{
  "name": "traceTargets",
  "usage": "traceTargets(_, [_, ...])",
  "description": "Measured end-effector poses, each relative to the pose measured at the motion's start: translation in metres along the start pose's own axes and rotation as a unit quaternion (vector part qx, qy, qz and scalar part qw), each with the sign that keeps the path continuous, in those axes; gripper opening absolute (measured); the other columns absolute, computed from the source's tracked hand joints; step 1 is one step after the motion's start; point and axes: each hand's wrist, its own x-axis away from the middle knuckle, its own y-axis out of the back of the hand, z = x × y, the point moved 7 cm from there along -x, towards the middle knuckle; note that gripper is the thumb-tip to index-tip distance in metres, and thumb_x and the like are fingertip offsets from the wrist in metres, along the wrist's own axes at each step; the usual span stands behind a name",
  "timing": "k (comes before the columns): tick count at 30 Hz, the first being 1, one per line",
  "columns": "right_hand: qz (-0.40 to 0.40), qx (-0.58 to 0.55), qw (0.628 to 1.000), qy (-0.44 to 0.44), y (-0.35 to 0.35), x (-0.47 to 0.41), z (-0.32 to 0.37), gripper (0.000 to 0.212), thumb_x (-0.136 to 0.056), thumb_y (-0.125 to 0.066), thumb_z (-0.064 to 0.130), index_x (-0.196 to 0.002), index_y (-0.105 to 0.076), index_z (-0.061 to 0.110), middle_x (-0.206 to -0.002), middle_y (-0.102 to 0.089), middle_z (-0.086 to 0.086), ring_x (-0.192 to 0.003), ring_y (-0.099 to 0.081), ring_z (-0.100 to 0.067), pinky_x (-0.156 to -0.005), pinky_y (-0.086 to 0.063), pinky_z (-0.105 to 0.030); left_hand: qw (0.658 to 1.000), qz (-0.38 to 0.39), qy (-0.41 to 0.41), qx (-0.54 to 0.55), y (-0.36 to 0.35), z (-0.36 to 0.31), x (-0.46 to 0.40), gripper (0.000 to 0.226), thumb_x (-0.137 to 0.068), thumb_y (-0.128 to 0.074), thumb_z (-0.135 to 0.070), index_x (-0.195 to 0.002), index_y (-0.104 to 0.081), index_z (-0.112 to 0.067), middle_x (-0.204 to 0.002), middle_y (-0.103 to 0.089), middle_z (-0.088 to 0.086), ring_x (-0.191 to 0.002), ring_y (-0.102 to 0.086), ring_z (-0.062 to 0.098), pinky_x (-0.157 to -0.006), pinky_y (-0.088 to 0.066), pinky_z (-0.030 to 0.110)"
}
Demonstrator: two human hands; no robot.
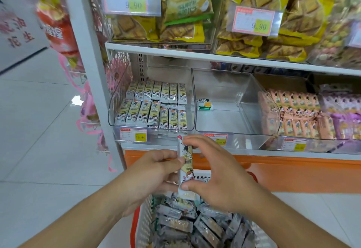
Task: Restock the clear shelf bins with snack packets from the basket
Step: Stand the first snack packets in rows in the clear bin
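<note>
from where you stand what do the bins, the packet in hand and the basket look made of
Bins: clear hard plastic, likely acrylic; glossy, shelf visible through the walls.
Packet: thin printed plastic film, shiny with crimped ends; both the left hand and right hand pinch it.
Basket: moulded plastic, white lattice wall, orange rim.

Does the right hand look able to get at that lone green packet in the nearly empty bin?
Probably yes, once freed: the right hand grips a snack packet together with the left hand. The bin is open-topped and nothing covers the green packet.
</note>
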Motion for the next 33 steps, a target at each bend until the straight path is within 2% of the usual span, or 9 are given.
traceTargets(4, [-0.026, -0.014, 0.999, -0.022, 0.01, -0.011, 0.003, 0.082, -0.084, -0.083, 0.053, -0.148, -0.032, 0.053, -0.151, -0.025, 0.043, -0.135, -0.031, 0.015, -0.111, -0.028, -0.016, 0.958, -0.104, -0.098, -0.251, 0.027, -0.037, 0.001, 0.022, -0.104, -0.055, -0.045, -0.114, -0.07, -0.032, -0.109, -0.074, -0.008, -0.104, -0.069, 0.011, -0.097, -0.055, 0.036])
traceTargets(8, [-0.042, -0.002, 0.998, -0.038, 0.028, -0.055, 0.017, 0.082, -0.085, -0.082, 0.051, -0.15, -0.033, 0.046, -0.151, -0.033, 0.031, -0.127, -0.04, 0.004, -0.102, -0.035, -0.021, 0.769, -0.194, -0.181, -0.581, 0.073, -0.074, 0.002, 0.061, -0.102, -0.028, -0.062, -0.146, -0.049, -0.026, -0.144, -0.053, -0.007, -0.133, -0.05, 0.016, -0.11, -0.04, 0.03])
traceTargets(10, [-0.046, 0.019, 0.998, -0.036, 0.032, -0.09, 0.022, 0.084, -0.086, -0.082, 0.048, -0.154, -0.034, 0.036, -0.155, -0.036, 0.019, -0.128, -0.044, -0.004, -0.102, -0.038, -0.025, 0.726, -0.187, -0.149, -0.645, 0.095, -0.069, -0.003, 0.091, -0.088, -0.005, -0.072, -0.153, -0.041, -0.021, -0.152, -0.047, -0.001, -0.139, -0.044, 0.02, -0.117, -0.036, 0.034])
traceTargets(14, [0.006, 0.102, 0.993, -0.053, 0.02, -0.163, 0.015, 0.087, -0.088, -0.082, 0.042, -0.158, -0.035, 0.02, -0.161, -0.038, 0.0, -0.143, -0.044, -0.022, -0.116, -0.04, -0.036, 0.706, -0.165, -0.109, -0.68, 0.104, -0.053, -0.009, 0.09, -0.09, -0.006, -0.076, -0.157, -0.028, -0.02, -0.159, -0.035, 0.0, -0.148, -0.029, 0.019, -0.123, -0.027, 0.034])
traceTargets(18, [0.054, 0.098, 0.988, -0.103, 0.003, -0.201, -0.006, 0.065, -0.095, -0.077, 0.031, -0.15, -0.043, 0.02, -0.14, -0.056, -0.005, -0.115, -0.059, -0.021, -0.089, -0.048, -0.032, 0.71, -0.156, -0.084, -0.681, 0.103, -0.054, -0.013, 0.075, -0.102, -0.027, -0.065, -0.159, -0.022, -0.017, -0.163, -0.029, 0.004, -0.153, -0.019, 0.022, -0.127, -0.021, 0.037])
traceTargets(20, [0.064, 0.112, 0.986, -0.102, -0.004, -0.206, -0.009, 0.064, -0.096, -0.076, 0.03, -0.151, -0.044, 0.021, -0.137, -0.058, -0.005, -0.116, -0.059, -0.022, -0.088, -0.048, -0.031, 0.709, -0.155, -0.079, -0.683, 0.103, -0.054, -0.014, 0.073, -0.102, -0.027, -0.065, -0.157, -0.023, -0.018, -0.161, -0.031, 0.004, -0.151, -0.02, 0.022, -0.125, -0.024, 0.037])
traceTargets(24, [0.052, 0.113, 0.987, -0.097, -0.008, -0.207, -0.009, 0.066, -0.099, -0.072, 0.03, -0.156, -0.042, 0.02, -0.153, -0.05, -0.007, -0.134, -0.052, -0.026, -0.1, -0.043, -0.031, 0.717, -0.151, -0.075, -0.676, 0.1, -0.053, -0.013, 0.073, -0.103, -0.028, -0.065, -0.158, -0.021, -0.018, -0.161, -0.028, 0.003, -0.152, -0.017, 0.021, -0.124, -0.023, 0.036])
traceTargets(28, [0.086, 0.129, 0.984, -0.09, -0.01, -0.205, -0.009, 0.069, -0.104, -0.061, 0.024, -0.165, -0.028, 0.019, -0.171, -0.025, -0.005, -0.156, -0.026, -0.025, -0.122, -0.026, -0.035, 0.719, -0.154, -0.076, -0.673, 0.1, -0.053, -0.012, 0.074, -0.103, -0.028, -0.064, -0.159, -0.019, -0.016, -0.162, -0.027, 0.003, -0.153, -0.016, 0.021, -0.124, -0.023, 0.037])
traceTargets(33, [0.153, 0.159, 0.971, -0.089, -0.019, -0.204, -0.01, 0.085, -0.102, -0.06, 0.012, -0.168, -0.007, 0.014, -0.176, 0.0, 0.002, -0.161, -0.01, -0.022, -0.123, -0.019, -0.029, 0.725, -0.158, -0.081, -0.666, 0.099, -0.054, -0.011, 0.072, -0.103, -0.03, -0.064, -0.158, -0.02, -0.018, -0.162, -0.027, 0.001, -0.152, -0.017, 0.02, -0.124, -0.025, 0.037])
